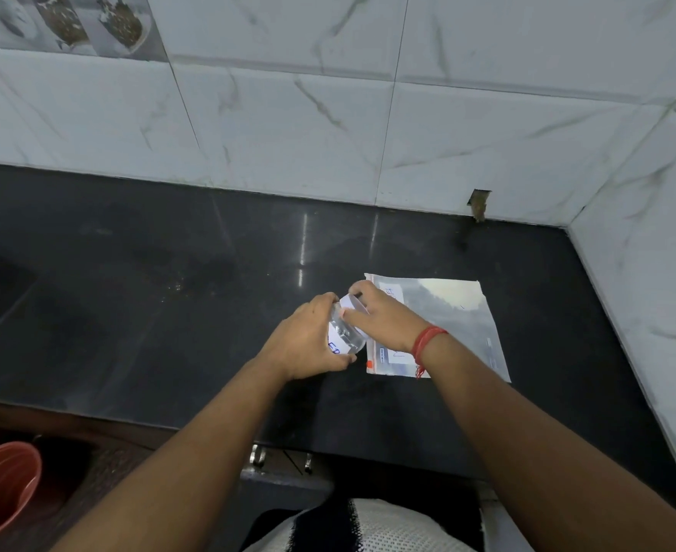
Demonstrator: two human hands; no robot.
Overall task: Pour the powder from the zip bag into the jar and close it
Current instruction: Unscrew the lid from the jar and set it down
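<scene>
Two hands [344, 332] over black counter [169, 292], marble-tiled wall [288, 113].

Two hands: left hand [306, 338], right hand [382, 316]. One jar [346, 334], one lid [354, 304], one zip bag [448, 324], one red bucket [0, 486], one table [169, 292].

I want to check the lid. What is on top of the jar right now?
A white lid sits on the clear jar, gripped by the right hand; the left hand holds the jar. Fingers hide the seam, so its seating is unclear.
</scene>
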